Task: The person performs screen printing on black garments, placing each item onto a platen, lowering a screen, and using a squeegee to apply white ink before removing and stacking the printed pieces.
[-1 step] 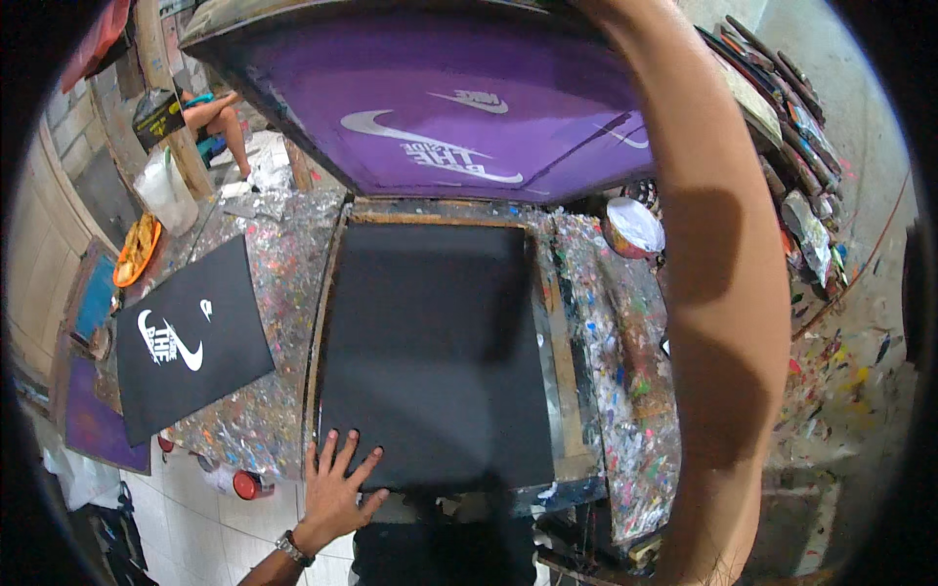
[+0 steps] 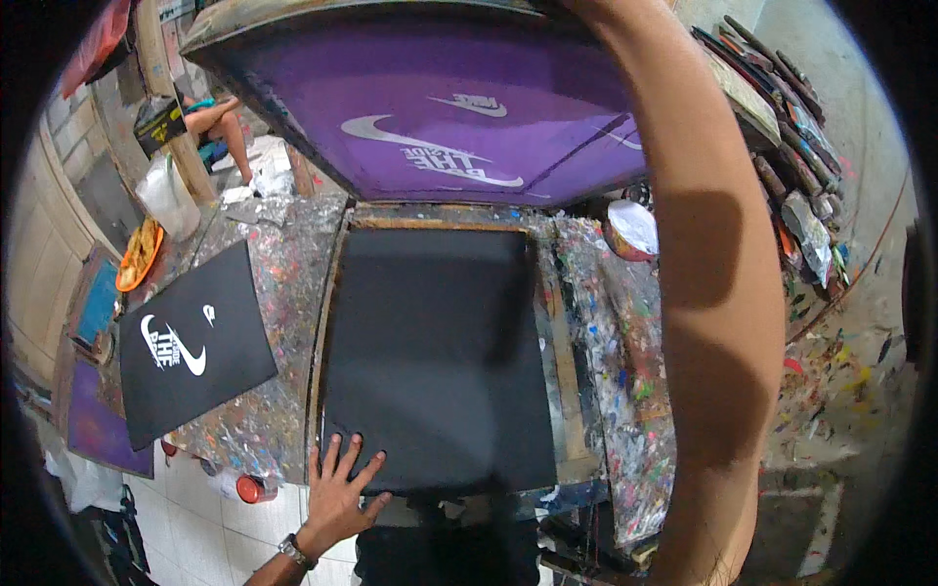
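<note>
My left hand [image 2: 337, 493] lies with fingers spread on the near left corner of a black sheet [image 2: 435, 342], flat in a wooden-edged bed. A wristwatch [image 2: 295, 550] is on that wrist. Behind the sheet a screen printing frame [image 2: 293, 146] with purple mesh stands tilted up, pale logo shapes showing in the mesh. My right forearm [image 2: 718, 293] reaches up along the right side to the frame's top edge; its hand is beyond the upper rim of the view. On the left lies a second black sheet [image 2: 230, 293] printed with a white logo.
A paint-spattered table [image 2: 264, 420] surrounds the bed. An orange dish of food [image 2: 140, 256] and a translucent container [image 2: 168, 200] stand far left. Right of the frame sits an open tub [image 2: 633, 230]. Stacked items [image 2: 796, 146] lean at the wall. Another person's leg [image 2: 233, 151] shows behind.
</note>
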Demonstrator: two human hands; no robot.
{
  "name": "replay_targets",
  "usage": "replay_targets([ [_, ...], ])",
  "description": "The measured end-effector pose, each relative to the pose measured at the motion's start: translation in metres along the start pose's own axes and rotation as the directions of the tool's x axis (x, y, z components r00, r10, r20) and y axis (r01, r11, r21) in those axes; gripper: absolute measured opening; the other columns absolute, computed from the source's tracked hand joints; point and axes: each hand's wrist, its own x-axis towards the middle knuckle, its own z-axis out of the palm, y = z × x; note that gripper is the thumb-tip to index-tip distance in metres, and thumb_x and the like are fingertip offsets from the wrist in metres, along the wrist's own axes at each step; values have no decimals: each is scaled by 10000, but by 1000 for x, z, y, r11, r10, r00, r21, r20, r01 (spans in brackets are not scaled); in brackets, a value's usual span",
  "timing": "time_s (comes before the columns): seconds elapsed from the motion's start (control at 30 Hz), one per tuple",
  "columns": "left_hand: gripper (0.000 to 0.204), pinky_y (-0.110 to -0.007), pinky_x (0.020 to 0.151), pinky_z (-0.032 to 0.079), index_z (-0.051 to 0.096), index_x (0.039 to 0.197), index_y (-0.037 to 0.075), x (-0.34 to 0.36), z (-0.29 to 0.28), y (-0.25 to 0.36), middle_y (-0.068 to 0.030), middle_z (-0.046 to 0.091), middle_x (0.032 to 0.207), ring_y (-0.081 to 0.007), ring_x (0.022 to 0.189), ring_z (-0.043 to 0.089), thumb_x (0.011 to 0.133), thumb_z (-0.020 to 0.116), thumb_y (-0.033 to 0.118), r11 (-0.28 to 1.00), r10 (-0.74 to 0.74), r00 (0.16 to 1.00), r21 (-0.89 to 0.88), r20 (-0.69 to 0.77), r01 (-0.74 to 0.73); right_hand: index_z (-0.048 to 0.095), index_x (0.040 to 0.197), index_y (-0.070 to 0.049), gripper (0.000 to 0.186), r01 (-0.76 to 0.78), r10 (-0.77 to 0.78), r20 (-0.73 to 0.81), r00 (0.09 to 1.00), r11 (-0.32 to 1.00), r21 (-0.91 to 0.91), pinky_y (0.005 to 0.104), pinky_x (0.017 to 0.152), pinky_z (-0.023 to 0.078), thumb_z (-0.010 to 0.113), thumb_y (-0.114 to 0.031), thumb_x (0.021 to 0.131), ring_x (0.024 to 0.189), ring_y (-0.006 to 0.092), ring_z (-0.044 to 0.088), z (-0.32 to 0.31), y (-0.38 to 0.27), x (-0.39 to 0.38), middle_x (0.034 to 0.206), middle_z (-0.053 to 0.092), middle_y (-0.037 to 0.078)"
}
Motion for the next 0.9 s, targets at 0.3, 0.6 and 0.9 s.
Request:
replay_targets([
  [0.3,781,-670,1167,132,530,1469,190,5,-4,7,-272,282,1605,-460,1515,162,831,699,607,999,-42,998,0,-52,42,790,1032,-72,658,-50,44,-155,987,998,-36,473,870,535,579,-669,852,1017,323,725,19,8,-25,1063,755,169],
  [0.6,864,-687,1085,319,456,1522,182,6,10,-16,-340,339,1546,-563,1350,399,840,665,670,992,117,954,79,-276,-99,800,907,-72,673,-53,58,-135,989,998,45,467,830,477,587,-708,846,885,289,739,10,-6,-46,887,761,138],
  [0.9,992,-616,1175,204,390,1531,103,-2,10,-11,-343,218,1582,-496,1474,219,739,808,529,998,-55,989,24,-137,58,791,840,-65,644,-28,32,-186,982,999,26,471,825,450,576,-670,883,820,289,727,19,-12,-77,833,750,135],
])
